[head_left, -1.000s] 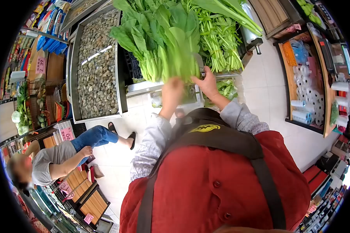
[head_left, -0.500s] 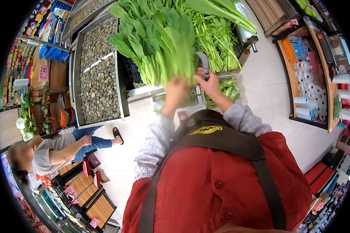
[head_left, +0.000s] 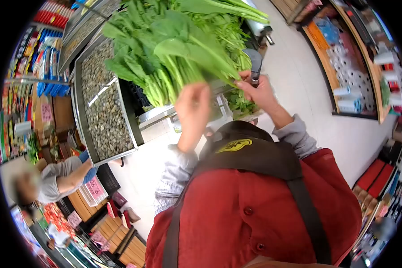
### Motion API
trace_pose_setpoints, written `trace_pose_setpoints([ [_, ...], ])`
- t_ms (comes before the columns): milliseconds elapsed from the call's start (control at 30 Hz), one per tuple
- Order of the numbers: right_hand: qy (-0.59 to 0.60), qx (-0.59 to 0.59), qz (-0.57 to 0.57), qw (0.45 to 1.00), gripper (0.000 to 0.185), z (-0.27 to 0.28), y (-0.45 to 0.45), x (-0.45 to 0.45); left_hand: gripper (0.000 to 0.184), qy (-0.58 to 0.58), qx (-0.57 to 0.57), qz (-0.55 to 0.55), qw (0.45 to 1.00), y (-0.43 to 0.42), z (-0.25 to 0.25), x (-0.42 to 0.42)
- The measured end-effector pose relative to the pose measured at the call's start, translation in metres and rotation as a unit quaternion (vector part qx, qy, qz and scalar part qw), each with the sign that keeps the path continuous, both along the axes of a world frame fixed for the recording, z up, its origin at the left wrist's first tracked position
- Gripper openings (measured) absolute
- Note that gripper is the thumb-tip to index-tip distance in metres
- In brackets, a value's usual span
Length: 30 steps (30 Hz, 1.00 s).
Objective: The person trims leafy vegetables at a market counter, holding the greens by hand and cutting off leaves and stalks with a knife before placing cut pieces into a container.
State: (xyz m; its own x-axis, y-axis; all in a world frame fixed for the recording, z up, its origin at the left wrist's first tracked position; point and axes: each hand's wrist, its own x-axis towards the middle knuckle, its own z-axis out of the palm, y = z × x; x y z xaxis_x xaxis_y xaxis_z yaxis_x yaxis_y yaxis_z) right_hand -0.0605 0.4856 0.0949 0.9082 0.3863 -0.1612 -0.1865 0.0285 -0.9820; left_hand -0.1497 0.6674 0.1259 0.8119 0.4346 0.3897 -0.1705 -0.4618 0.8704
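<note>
Green, glossy and broad, the leaves of a bunch of leafy greens [head_left: 165, 27] spill over the front of the display as I look down at it from the head view. A long-stalked leaf [head_left: 187, 50] lies across the top, its stalk end running to the right hand [head_left: 260, 89], where thumb and forefinger seem to pinch it. The other fingers of that hand close round the handle of a curved knife [head_left: 254, 60], blade pointing up and away, probably so that thumb and forefinger can work without the edge crossing them. The left hand [head_left: 193, 109] comes up at the pale stalk ends, its fingers bent inward but blurred; I cannot tell whether they grip anything. The greens lie with stalks towards the wearer, which likely makes the ends easiest to reach. Just left, clams [head_left: 105, 102] fill a metal tray [head_left: 132, 123], whose raised rim presumably keeps them in. Beyond the tray stands a person in a grey top [head_left: 69, 174], well apart from these hands.
</note>
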Motion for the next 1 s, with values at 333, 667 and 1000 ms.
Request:
trace_pose_setpoints([
  [333,-0.081,-0.011,0.155,0.985,0.019,0.034,-0.106,0.029,0.030,0.046,0.425,-0.355,0.831,-0.067,0.061,0.074],
  [667,-0.166,-0.277,-0.127,0.938,0.036,0.007,-0.170,0.001,0.027,0.230,0.075,-0.454,0.858,-0.124,-0.044,0.122],
  [1000,-0.061,-0.400,-0.068,0.912,0.036,-0.015,-0.152,-0.021,0.023,0.194,0.227,-0.331,0.895,-0.167,-0.063,0.110],
])
